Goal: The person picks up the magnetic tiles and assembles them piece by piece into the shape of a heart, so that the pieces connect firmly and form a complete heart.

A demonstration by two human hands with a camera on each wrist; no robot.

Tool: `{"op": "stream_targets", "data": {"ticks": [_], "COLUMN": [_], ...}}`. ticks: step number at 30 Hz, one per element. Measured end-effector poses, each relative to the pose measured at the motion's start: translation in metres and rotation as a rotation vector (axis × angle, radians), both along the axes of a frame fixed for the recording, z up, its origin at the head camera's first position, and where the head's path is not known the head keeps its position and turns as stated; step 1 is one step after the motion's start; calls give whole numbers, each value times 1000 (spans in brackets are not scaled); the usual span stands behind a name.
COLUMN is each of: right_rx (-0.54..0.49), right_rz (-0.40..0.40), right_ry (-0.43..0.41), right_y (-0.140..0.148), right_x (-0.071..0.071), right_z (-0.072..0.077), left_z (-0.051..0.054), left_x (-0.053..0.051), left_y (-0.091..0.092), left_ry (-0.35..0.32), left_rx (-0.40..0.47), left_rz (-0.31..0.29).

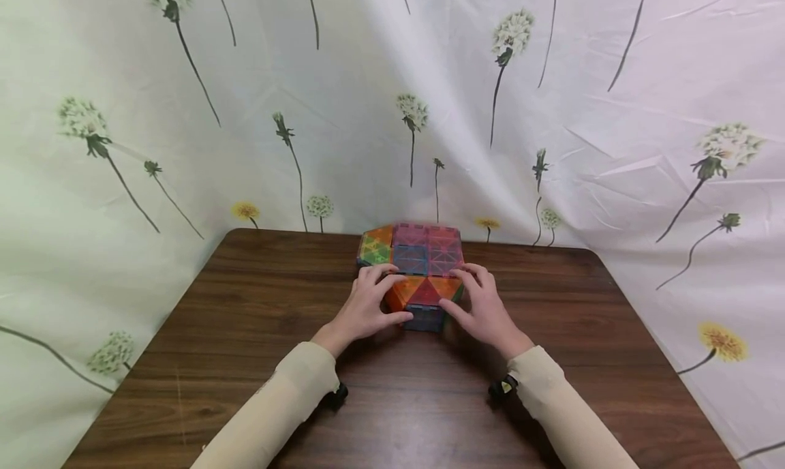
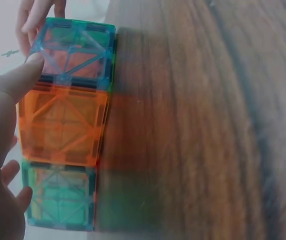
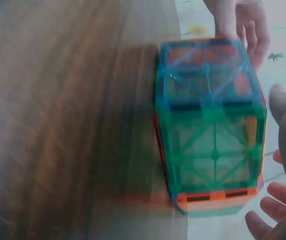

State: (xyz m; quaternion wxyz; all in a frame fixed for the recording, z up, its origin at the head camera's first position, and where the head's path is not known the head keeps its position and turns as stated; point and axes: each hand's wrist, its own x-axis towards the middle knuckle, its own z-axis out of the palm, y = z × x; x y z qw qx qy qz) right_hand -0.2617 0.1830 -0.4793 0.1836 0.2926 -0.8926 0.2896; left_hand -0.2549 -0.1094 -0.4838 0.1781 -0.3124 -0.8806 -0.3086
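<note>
A low block of see-through magnetic tiles [image 1: 443, 238] stands on the table, with pink, blue, green, yellow and orange pieces on top. Its near end has a red triangle [image 1: 426, 294] between orange ones, above an upright blue tile [image 1: 424, 319]. My left hand [image 1: 366, 300] lies along the left of that end, its thumb touching the blue tile's upper edge. Orange [image 2: 62, 125] and green side tiles [image 2: 58, 202] show in the left wrist view. Around the right side is my right hand [image 1: 486, 312], fingers loosely bent, beside a green side tile [image 3: 214, 150].
The brown wooden table [image 1: 257, 346] has rounded far corners. Behind it and at both sides hangs a pale sheet [image 1: 356, 135] printed with dandelions. Dark straps with small devices sit at both wrists, including the right wrist device [image 1: 503, 387].
</note>
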Motion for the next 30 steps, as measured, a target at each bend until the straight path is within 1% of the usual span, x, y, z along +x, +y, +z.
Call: {"op": "stream_targets", "data": {"ticks": [3,7,11,16,20,25,27,30], "right_rx": [11,92,159,205,206,216,227,254], "right_rz": [-11,-21,-11,22,71,111,109,97], "right_ry": [-66,-125,-106,-70,-28,32,55,87], "right_y": [4,9,12,11,10,4,0,-7], "right_x": [-9,-18,-20,-20,-15,-3,3,12], "right_z": [1,2,0,1,2,0,0,0], "left_z": [-2,-4,-5,-4,-4,-3,-2,0], "left_x": [0,1,2,2,-1,-5,-6,-7], "left_y": [4,7,6,-4,-17,-32,-36,-38], "left_ry": [5,31,21,8,6,9,-13,-66], "left_rx": [-11,-15,-20,22,53,103,124,173], "left_rz": [10,32,48,37,33,64,81,95]}}
